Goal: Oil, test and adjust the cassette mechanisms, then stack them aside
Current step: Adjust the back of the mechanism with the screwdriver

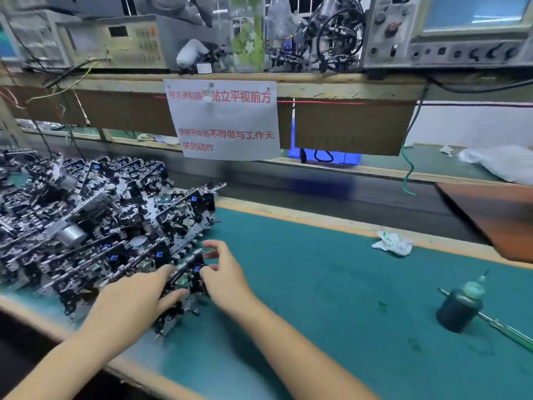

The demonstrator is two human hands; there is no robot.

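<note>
Nearest me, both forearms reach in from the bottom edge over the green mat (331,298). My left hand (135,298) lies on the front mechanism (184,281), fingers stretched forward over its top and the thumb curled against its near face, so it grips the unit from the left. My right hand (227,272) meets the same mechanism from the right: thumb and forefinger are bent onto its upper right corner in a pinch, and the other fingers are lifted and loosely spread above it. The picture is a little blurred here, so I cannot tell which small part the fingertips are on.

That mechanism stands tilted on edge at the near right corner of the pile (95,223), touching the units behind it. The pile is a dense heap of black and silver mechanisms leaning against one another in rows, filling the left of the mat; a round silver motor (70,235) shows among them.

To my right, well apart from the hands, a dark oil bottle (461,307) with a pale nozzle stands on the mat, with a green-handled screwdriver (507,330) lying just behind it. Farther back a crumpled wipe (393,243) lies near the mat's far edge.

Beyond that, a white notice (223,119) with red characters hangs from the shelf (346,90), and test instruments (450,30) sit on top of it.
</note>
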